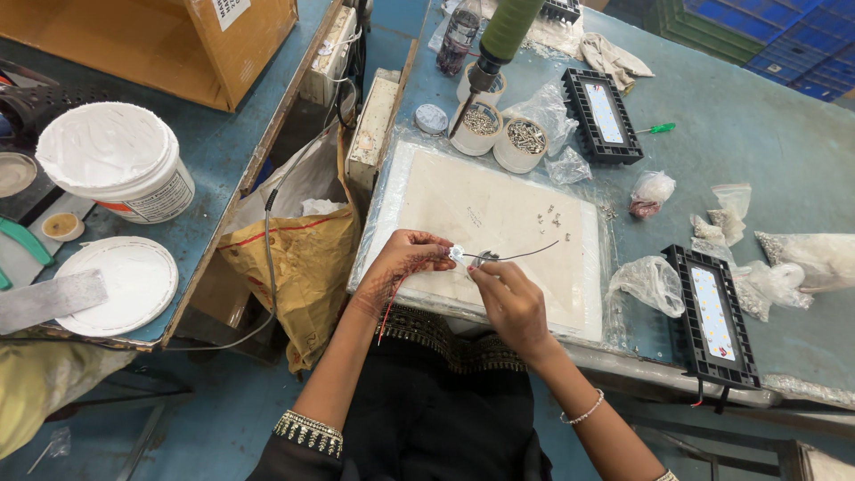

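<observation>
Pinching a small white connector (456, 253) between thumb and fingertips, the left hand (405, 263) hovers just above the near edge of the white work pad (499, 209), fingers closed tight on the part. The right hand (509, 298) meets it from the near side of the pad, its thumb and forefinger clamped on a small metal piece (484, 260) at the end of a thin black wire (530, 255), which trails away across the pad's middle. The two hands sit just beside each other, the connector and the metal piece almost touching. A thin red wire (390, 307) hangs from the left hand below the pad's near edge.

A few loose screws (548, 216) lie on the pad, beyond the hands. At the pad's far edge stand two round tubs of screws (501, 134), with a hanging green-handled screwdriver (492, 53) pointing down at them. To the right of the pad lies a black LED light fixture (712, 316), near clear plastic bags (650, 283); a second black fixture (603, 116) rests off the pad's far right corner. To the left of the pad sags a yellow sack (307, 258), and farther left stands a white bucket (116, 160) with its lid (125, 285) beside it.
</observation>
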